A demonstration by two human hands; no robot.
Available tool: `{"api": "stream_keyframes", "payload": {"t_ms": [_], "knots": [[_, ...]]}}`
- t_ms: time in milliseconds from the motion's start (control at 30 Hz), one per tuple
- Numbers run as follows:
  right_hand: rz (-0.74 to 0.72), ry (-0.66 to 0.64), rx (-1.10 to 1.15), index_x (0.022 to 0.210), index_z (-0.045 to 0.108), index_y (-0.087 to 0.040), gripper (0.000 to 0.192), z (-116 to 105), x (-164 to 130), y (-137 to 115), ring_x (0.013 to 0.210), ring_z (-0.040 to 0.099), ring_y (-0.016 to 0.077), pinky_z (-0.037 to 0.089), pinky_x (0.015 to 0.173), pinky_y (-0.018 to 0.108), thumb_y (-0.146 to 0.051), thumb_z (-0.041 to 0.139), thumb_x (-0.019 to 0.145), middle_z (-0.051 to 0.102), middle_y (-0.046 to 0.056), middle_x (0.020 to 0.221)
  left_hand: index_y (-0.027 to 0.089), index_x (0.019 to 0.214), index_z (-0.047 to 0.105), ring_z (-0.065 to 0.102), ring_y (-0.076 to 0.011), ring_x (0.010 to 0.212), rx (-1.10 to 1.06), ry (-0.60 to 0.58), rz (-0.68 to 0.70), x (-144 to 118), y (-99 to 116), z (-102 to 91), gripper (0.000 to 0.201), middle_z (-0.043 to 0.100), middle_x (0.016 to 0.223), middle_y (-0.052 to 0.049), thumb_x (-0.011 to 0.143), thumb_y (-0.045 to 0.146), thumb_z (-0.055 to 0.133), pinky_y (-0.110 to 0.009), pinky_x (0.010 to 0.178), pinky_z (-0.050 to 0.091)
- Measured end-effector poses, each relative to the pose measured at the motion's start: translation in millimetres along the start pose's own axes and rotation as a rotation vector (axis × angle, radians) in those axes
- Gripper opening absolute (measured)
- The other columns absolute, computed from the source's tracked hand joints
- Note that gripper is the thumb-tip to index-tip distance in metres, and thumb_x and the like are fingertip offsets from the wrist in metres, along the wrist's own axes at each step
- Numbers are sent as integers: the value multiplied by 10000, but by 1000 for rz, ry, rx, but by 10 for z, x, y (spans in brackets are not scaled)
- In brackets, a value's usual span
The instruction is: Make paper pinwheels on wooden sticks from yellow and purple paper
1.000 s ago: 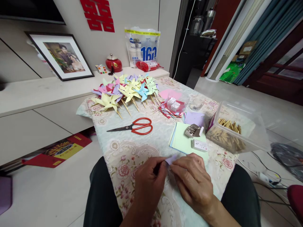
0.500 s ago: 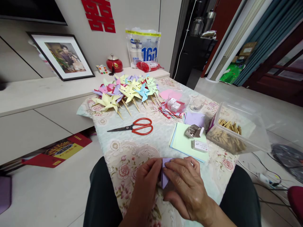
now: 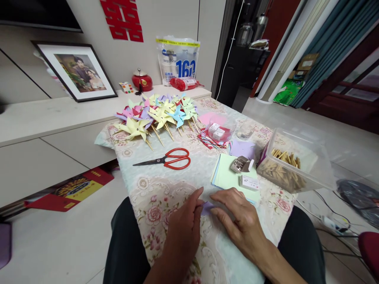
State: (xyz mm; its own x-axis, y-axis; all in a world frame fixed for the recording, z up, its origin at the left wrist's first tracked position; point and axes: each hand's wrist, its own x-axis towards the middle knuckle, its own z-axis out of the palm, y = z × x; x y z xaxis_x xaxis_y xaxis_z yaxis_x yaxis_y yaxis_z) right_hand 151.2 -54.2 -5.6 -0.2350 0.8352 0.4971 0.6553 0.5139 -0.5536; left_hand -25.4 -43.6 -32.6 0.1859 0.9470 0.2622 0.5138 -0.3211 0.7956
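Pinching lilac paper point(image 3: 207, 207) between left hand point(image 3: 183, 227) and right hand point(image 3: 241, 221)

bare forearms, seemingly dark trousers

Both hands point(image 3: 213, 225) together, fingertips pinched.

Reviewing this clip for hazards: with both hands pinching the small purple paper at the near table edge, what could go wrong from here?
The purple paper is pinched between the left hand and right hand and mostly hidden, so a fold could go crooked. The red scissors lie with blades parted, within the path of a forward reach. The small boxes sit loose on the green paper stack and might get knocked off.
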Motion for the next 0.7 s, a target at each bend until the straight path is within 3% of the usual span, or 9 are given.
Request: {"api": "stream_keyframes", "payload": {"t_ms": [167, 267, 367, 500, 700], "knots": [[-33, -35, 27, 1022, 680, -212, 185, 44, 66, 14, 795, 594, 199, 483, 714, 357, -103, 544, 960, 685, 49, 866, 131, 1239, 584, 735, -177, 794, 343, 154, 353, -3, -62, 61, 329, 777, 936, -78, 967, 111, 398, -296, 719, 585], [-134, 17, -14, 995, 673, -170, 192, 69, 67, 28, 768, 572, 196, 476, 674, 343, -60, 524, 944, 681, 77, 863, 108, 1127, 608, 715, -182, 842, 410, 240, 519, -4, -63, 27, 259, 763, 914, -92, 961, 63, 415, -316, 821, 554], [-280, 11, -120, 1044, 676, -143, 209, 97, 8, 72, 777, 573, 206, 457, 666, 359, -66, 503, 954, 704, 101, 899, 103, 1036, 629, 694, -223, 949, 454, 232, 635, -30, -86, -36, 199, 754, 983, -113, 935, 35, 471, -377, 909, 514], [-376, -87, -223, 1043, 686, -129, 190, 149, -143, 159, 851, 600, 216, 466, 727, 377, -93, 511, 980, 727, 99, 926, 112, 978, 666, 684, -239, 917, 531, 150, 684, -98, -163, -66, 195, 750, 951, -91, 940, 61, 482, -402, 894, 503], [-362, -185, -249, 1053, 687, -98, 202, 165, -344, 207, 1001, 618, 224, 429, 945, 431, -96, 492, 1003, 736, 106, 1073, 108, 1053, 688, 675, -235, 980, 569, 50, 689, -199, -214, -72, 300, 747, 1008, -98, 964, 72, 404, -399, 941, 503]]}}
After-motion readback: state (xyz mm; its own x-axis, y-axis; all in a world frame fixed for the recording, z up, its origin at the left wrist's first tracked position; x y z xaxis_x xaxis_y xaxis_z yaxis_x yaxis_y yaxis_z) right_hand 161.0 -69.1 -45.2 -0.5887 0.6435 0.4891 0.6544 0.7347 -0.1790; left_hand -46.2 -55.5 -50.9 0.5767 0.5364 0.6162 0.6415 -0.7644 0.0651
